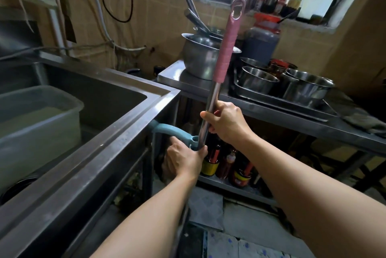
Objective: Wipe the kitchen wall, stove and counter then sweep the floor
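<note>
Fingers of the right hand [226,122] and left hand [183,159] wrap tight round the shiny metal pole with a pink grip [213,94], beside the blue plastic handle [167,129].

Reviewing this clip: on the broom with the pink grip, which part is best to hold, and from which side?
Judging by its pose, the bare metal shaft of the broom, below the pink sleeve, taken from the person's side. It stands near upright in front of the counter. The right hand already wraps it there; the left hand grips lower, by the blue handle.
</note>
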Action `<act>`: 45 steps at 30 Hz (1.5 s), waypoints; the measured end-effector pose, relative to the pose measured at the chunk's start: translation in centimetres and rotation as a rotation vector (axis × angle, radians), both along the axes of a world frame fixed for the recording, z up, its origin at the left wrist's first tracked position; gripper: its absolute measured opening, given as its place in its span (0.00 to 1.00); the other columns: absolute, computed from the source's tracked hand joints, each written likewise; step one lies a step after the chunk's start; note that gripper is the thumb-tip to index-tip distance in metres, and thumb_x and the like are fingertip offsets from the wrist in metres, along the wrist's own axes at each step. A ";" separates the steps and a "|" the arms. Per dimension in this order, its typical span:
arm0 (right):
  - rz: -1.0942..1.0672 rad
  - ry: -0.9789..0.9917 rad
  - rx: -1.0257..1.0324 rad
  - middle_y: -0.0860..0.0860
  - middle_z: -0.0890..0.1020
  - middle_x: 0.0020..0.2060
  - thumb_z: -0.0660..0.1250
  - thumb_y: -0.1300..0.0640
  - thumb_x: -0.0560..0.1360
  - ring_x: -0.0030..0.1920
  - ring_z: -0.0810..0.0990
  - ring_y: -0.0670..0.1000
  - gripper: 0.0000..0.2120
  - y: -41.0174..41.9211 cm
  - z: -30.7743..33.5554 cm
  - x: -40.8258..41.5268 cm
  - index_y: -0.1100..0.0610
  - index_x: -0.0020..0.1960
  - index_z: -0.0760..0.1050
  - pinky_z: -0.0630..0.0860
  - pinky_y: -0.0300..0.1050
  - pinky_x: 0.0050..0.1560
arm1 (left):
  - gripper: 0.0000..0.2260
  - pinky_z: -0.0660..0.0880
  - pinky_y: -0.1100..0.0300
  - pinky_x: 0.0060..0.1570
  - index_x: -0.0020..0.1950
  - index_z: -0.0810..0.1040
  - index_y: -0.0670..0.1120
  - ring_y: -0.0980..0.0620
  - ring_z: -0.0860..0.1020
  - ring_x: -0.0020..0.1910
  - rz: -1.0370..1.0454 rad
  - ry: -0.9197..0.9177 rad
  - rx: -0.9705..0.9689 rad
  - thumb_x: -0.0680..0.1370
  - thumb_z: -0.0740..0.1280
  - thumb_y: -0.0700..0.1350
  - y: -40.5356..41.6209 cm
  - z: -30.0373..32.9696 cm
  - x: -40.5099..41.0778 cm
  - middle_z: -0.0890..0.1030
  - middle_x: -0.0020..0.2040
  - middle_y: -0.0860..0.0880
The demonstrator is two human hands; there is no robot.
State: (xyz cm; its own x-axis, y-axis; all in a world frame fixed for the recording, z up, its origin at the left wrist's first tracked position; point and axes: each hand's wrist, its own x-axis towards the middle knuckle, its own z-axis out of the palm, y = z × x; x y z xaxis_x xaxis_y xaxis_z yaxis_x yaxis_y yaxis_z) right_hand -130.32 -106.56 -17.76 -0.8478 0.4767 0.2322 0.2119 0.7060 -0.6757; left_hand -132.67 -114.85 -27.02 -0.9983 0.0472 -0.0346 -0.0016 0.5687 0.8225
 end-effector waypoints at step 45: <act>-0.337 -0.668 -0.347 0.50 0.53 0.76 0.70 0.50 0.73 0.75 0.51 0.57 0.42 -3.5 10.4 28.4 0.50 0.78 0.48 0.56 0.54 0.72 | 0.32 0.70 0.55 0.62 0.70 0.67 0.45 0.47 0.72 0.63 -0.812 -0.337 -0.404 0.69 0.76 0.48 -7.3 19.3 12.8 0.72 0.66 0.45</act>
State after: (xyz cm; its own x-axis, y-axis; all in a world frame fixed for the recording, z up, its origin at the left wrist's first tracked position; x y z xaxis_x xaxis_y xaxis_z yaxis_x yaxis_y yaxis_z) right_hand -101.97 -110.05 -7.36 -0.5538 0.6819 -0.4778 0.8096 0.3069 -0.5004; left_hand -119.90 -122.12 -7.75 -0.6017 0.6396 -0.4784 0.3164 0.7408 0.5926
